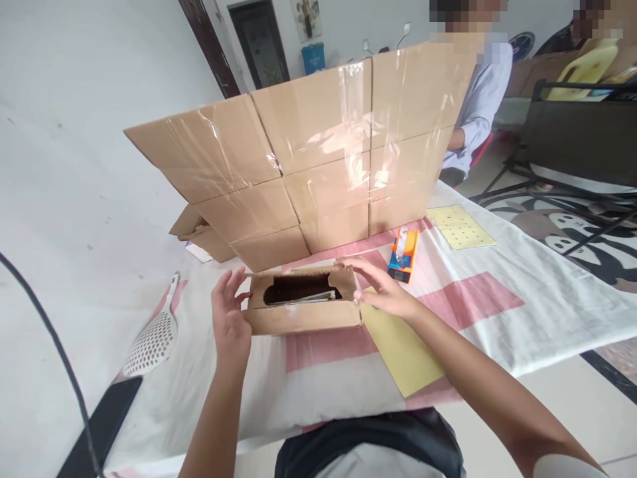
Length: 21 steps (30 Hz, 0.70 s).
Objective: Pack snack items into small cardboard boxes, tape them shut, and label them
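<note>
A small cardboard box [303,319] lies on the cloth-covered table with an oval opening facing up. Thin flat items [303,299] show inside the dark opening. My left hand [232,315] is against the box's left end, fingers curved around its edge. At the right end, my right hand [381,289] grips the top corner between thumb and fingers. Under my right forearm lies a yellow sheet [398,345]. An orange and blue item [404,255] sits on the table to the right of the box.
A large taped cardboard panel [328,192] stands behind the box. Another open carton [212,240] is behind its left side. A white skimmer [154,338] lies at the left, a dotted yellow sheet [460,227] at the back right. A person [485,93] is beyond the panel.
</note>
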### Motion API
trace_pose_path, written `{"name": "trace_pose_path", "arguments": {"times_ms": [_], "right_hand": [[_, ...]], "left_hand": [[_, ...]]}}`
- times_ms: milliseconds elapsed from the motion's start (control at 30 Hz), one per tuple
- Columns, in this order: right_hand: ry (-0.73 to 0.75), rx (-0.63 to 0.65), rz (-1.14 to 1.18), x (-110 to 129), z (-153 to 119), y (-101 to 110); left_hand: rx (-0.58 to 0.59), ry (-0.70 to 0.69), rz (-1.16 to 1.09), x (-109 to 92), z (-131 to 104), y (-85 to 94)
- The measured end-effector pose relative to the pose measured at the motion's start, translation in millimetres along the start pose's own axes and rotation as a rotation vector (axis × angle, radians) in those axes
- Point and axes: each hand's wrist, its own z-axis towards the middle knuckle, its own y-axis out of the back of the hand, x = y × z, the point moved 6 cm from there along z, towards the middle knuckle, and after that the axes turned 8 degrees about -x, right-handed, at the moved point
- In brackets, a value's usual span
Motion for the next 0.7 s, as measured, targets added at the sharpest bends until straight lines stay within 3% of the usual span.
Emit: {"name": "trace_pose_path", "arguments": {"times_ms": [167,333,400,467,533,600,700], "right_hand": [[0.062,0.020,-0.018,8.0,9.2,3.3],[0.078,-0.004,-0.276,8.6,7.8,4.6],[0.073,-0.185,-0.415,10.1,3.4,28.7],[0.001,-0.541,-0.549,10.1,-8.7,72.2],[-0.164,-0.853,-0.646,2.7,-28.5,115.1],[-0.331,-0.931,-0.683,-13.7,-42.4,140.9],[-0.422,-0.824,-0.643,-42.6,-46.8,148.1]], "left_hand": [[0.237,-0.100,0.384,-13.9,4.9,-21.6],[0.402,-0.204,0.813,-37.7,5.2,-50.7],[0.478,-0.227,0.848,-36.9,10.4,-58.2],[0.586,-0.200,0.796,-26.9,18.0,-61.3],[0.704,-0.122,0.697,-12.7,26.4,-60.8],[0.783,-0.041,0.636,-1.3,35.2,-57.7],[0.851,0.013,0.679,2.9,44.8,-53.2]]}}
